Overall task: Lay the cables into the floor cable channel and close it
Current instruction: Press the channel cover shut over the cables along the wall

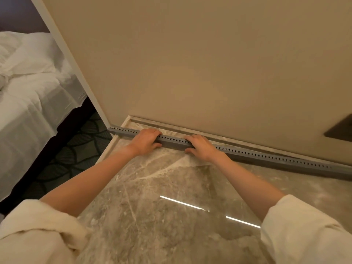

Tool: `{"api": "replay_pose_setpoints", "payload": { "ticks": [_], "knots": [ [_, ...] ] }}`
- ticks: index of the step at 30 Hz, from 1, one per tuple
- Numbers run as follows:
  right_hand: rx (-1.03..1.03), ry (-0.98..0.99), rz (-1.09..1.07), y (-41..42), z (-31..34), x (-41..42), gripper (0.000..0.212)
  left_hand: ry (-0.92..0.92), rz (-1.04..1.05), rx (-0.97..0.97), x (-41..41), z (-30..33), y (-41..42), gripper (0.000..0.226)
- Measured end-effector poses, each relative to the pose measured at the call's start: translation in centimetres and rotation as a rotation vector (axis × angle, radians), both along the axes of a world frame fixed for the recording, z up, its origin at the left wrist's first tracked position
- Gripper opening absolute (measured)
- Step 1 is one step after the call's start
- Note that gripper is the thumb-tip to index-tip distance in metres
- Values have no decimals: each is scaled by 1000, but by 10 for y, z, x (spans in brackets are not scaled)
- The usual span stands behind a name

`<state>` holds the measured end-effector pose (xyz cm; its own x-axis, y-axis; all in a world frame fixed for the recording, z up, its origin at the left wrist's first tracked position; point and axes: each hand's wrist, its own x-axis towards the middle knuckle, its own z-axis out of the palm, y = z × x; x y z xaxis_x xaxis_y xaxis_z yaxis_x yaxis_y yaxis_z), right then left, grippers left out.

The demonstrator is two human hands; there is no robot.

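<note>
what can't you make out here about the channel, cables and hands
- Cables: none visible in the head view; the long grey perforated plastic channel hides its own inside.
- Channel's right end: cut off by the frame edge.
- Left hand and right hand: fingertips curl behind the channel, so grip unclear.

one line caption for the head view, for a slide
Both hands, left hand and right hand, press on the grey cable channel along the wall base.
</note>
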<state>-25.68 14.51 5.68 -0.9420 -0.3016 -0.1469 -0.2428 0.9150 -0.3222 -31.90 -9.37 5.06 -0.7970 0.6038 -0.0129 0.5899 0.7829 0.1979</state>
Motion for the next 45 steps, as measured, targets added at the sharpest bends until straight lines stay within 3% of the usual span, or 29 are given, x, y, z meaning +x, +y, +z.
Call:
{"api": "replay_pose_setpoints", "payload": {
  "ticks": [13,21,27,33,45],
  "knots": [
    [178,199,-419,164,-4,110,37,-15,-123,57,47,2,126,34],
    [395,165,-412,229,4,136,32,137,-126,-139,67,6,148,19],
    [537,206,-320,243,11,132,26,235,-159,-250,67,12,161,31],
    [501,261,-337,255,20,117,22,262,-140,-245,42,26,176,30],
    [406,267,-381,266,3,104,39,297,-61,-153,28,3,178,42]
  ]
}}
